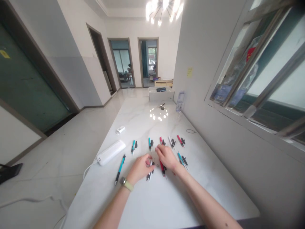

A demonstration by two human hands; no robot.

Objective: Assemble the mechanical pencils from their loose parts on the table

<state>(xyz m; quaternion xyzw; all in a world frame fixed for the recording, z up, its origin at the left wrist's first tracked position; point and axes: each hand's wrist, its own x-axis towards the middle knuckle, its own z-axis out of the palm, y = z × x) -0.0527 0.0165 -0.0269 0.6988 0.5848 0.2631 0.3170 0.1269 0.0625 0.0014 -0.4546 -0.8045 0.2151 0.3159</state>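
the left hand [140, 168] is pinching narrow at a white pen [149, 173], the right hand [166, 157] is curving narrow over a red pen [162, 168], no telling if either is gripping, and a row of pens [149, 143] is lying just beyond both hands on the marble counter [154, 203].

White marble-look table [145, 125]: pens [120, 169] in loose rows at center, some apart; white power bank [111, 152] left of them; white box [161, 94], clear bottle [180, 101] at far end.
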